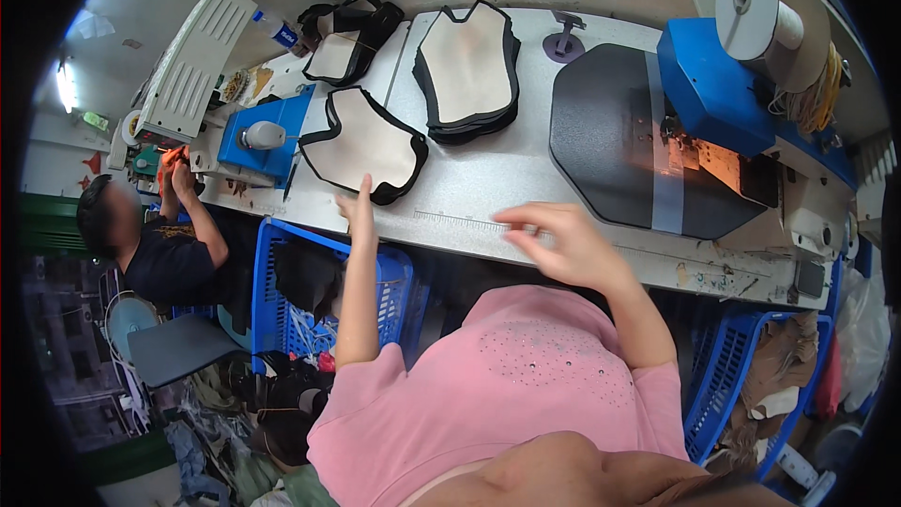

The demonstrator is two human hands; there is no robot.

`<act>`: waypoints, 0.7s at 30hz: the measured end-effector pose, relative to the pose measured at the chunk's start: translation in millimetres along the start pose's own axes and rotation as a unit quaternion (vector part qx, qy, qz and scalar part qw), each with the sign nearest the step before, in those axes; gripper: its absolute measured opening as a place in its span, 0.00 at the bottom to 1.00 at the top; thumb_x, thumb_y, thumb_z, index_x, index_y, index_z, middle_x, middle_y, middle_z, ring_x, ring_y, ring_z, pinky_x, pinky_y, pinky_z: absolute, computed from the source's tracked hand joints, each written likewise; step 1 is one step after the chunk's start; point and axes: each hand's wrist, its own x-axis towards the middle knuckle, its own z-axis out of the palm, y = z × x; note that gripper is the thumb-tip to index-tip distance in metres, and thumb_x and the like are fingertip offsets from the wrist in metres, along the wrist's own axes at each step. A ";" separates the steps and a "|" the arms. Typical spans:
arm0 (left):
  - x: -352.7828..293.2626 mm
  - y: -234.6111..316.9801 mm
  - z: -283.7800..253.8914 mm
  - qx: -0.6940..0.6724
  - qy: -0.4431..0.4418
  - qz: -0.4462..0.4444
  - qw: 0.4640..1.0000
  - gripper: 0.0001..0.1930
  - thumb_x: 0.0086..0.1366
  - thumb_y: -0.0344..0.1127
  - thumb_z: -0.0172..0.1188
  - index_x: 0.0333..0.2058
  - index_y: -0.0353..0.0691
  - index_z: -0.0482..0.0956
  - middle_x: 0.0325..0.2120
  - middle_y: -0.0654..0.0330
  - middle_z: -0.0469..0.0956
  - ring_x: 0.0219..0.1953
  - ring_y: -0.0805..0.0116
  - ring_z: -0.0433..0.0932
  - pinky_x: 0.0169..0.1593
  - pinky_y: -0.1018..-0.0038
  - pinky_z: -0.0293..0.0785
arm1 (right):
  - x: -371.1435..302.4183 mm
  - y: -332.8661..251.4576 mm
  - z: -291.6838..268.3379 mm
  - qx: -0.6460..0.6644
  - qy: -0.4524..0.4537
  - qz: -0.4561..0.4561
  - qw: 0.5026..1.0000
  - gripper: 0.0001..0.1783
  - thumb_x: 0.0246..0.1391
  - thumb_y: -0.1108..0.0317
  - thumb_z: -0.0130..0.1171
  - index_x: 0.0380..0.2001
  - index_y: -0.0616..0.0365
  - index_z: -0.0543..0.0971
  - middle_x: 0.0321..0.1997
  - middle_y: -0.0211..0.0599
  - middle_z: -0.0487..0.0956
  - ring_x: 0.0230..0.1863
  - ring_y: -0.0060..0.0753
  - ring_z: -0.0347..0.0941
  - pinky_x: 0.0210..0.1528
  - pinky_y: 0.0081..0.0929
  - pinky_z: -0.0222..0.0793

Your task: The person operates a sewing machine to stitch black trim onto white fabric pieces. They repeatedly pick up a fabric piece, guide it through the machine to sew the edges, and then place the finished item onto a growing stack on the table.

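Observation:
My left hand (359, 216) is raised at the table's front edge, fingers extended and nothing in them. Just beyond it lies a cream fabric panel with black edging (361, 145), notched on one side; the fingertips overlap its lower edge in the picture, and I cannot tell whether they touch. Over the front of the white worktable (450, 183), my right hand (568, 244) hovers with its fingers loosely bent, thumb apart, and holds nothing visible. Farther back sits a stack of similar cream and black panels (469, 70). A tied bundle of such pieces (343, 52) rests at the back left.
On the right stands a blue-and-white sewing machine (713, 84) with a black extension plate (601, 131) and a large thread spool (748, 2). Blue baskets (267, 291) stand below the table on both sides. At the left, another person (169, 244) works at a second machine.

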 end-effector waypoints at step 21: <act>-3.6 -18.9 -34.8 -0.225 -0.194 0.003 0.955 0.28 0.46 0.24 0.48 0.51 0.31 0.63 0.46 0.51 0.69 0.48 0.61 0.70 0.52 0.72 0.64 | 107.6 131.9 141.9 -0.225 0.021 -0.065 0.972 0.56 0.26 0.52 0.72 0.57 0.63 0.53 0.55 0.60 0.57 0.56 0.57 0.55 0.57 0.40 0.56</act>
